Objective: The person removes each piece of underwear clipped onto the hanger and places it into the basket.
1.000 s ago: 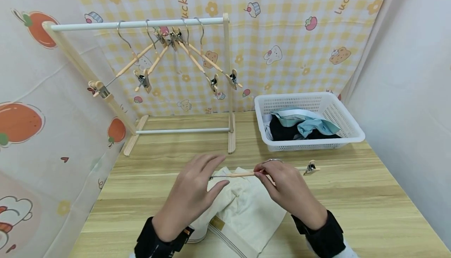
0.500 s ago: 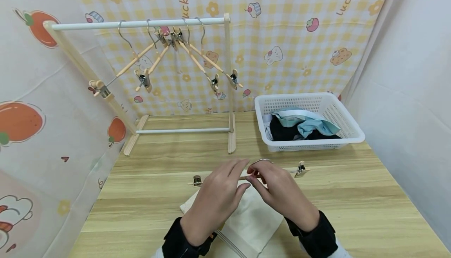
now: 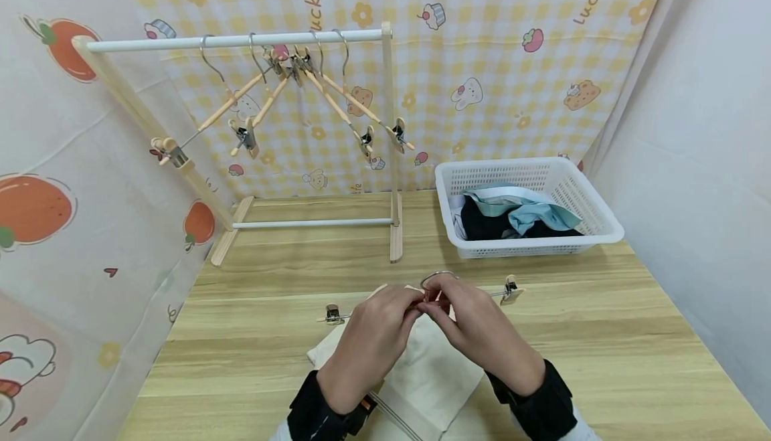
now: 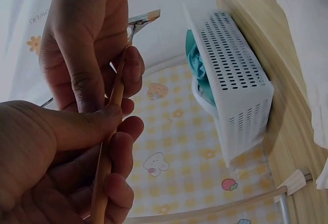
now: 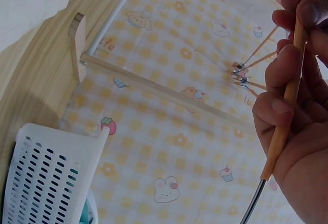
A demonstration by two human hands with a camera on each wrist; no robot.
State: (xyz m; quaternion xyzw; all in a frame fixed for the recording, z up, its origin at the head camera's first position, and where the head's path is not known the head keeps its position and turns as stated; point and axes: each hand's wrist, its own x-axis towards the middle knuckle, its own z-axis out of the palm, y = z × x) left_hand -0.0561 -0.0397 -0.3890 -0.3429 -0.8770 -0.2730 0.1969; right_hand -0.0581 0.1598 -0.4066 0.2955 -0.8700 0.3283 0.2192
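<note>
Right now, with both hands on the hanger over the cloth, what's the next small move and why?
Probably slide the left hand out to the left clip and pinch it open. Both hands grip the middle of the hanger, the right hand beside the hook, and both clips sit shut with nothing in them. The cream cloth lies right under the bar, ready to be clipped.

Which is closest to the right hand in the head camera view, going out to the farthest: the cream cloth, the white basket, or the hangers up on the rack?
From the right hand:
1. Cream cloth, directly under the hand on the table.
2. White basket, behind and to the right, at the table's back.
3. Hangers on the rack, farthest, up at the back left.
</note>
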